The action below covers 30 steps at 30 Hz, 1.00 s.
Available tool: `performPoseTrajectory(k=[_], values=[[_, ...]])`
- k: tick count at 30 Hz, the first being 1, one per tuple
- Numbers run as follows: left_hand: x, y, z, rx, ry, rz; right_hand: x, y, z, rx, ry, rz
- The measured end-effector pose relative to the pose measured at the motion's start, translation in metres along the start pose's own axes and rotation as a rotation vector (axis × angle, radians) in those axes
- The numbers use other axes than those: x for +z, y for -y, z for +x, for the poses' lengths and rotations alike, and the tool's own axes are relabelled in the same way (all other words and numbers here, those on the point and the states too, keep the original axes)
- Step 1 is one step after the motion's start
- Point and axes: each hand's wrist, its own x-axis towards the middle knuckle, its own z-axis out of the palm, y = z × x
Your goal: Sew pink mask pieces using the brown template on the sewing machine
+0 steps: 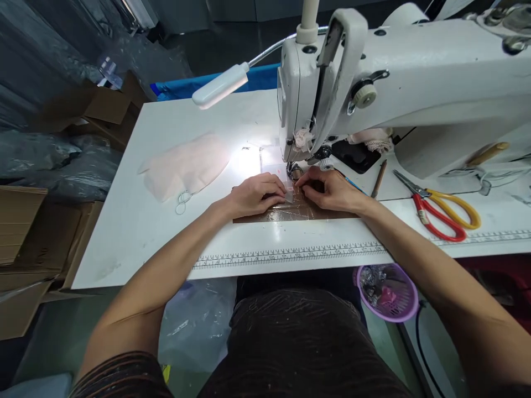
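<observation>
A small piece of sheer pale fabric (289, 192) lies below the presser foot (293, 170) of a white sewing machine (296, 94). My left hand (262, 194) is closed, with thumb and bent fingers on the left edge of this fabric. Just right of the foot, my right hand (329, 189) makes a pinch close to the fabric; what sits between its fingertips is too small to make out. Shiny brown sheeting (298, 213) covers the table under both hands. Farther left lies a loose pale pink sheer piece (188, 166) with thin white rings (182, 202) at its lower edge.
Scissors (440, 207) with red and yellow handles lie right of my right hand, near a brown pencil-like stick (379, 178) and a black phone (357, 156). A lit lamp (222, 85) hangs over the table. A printed ruler (290, 255) runs along the front edge, above a purple basket (409, 307).
</observation>
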Motion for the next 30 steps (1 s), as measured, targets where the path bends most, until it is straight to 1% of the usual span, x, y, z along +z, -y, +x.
performPoseTrajectory(k=[2, 4, 7, 9, 10, 14, 16, 18, 20, 25, 27, 30], values=[[0.001, -0.001, 0.001, -0.014, -0.012, -0.011, 0.007, 0.001, -0.004, -0.059, -0.041, 0.027], [0.001, -0.004, 0.001, -0.024, -0.021, -0.018, 0.013, 0.002, -0.007, -0.128, -0.048, -0.009], [0.002, -0.006, 0.002, -0.004, -0.1, 0.002, 0.021, 0.0, -0.008, -0.174, -0.082, -0.091], [0.003, -0.005, 0.002, 0.02, -0.144, 0.072, 0.026, -0.001, -0.008, -0.171, -0.111, -0.125], [0.004, -0.005, 0.001, 0.028, -0.148, 0.126, 0.027, -0.002, -0.008, -0.17, -0.12, -0.132], [0.004, -0.004, 0.001, 0.072, -0.097, 0.31, 0.023, -0.003, -0.007, -0.152, -0.129, -0.055], [0.004, -0.003, 0.001, 0.119, -0.111, 0.339, 0.018, -0.003, -0.006, -0.096, -0.175, -0.024], [0.004, -0.002, 0.0, 0.166, -0.145, 0.347, 0.015, -0.005, -0.006, -0.039, -0.251, -0.061], [0.004, -0.001, 0.0, 0.192, -0.147, 0.355, 0.014, -0.008, -0.006, -0.028, -0.28, -0.12], [0.005, 0.0, 0.0, 0.2, -0.065, 0.383, 0.018, -0.016, -0.009, -0.146, -0.17, -0.236], [0.005, 0.0, 0.0, 0.212, -0.053, 0.392, 0.021, -0.019, -0.01, -0.203, -0.158, -0.312], [0.006, 0.001, -0.001, 0.202, -0.054, 0.399, 0.024, -0.022, -0.01, -0.243, -0.151, -0.388]])
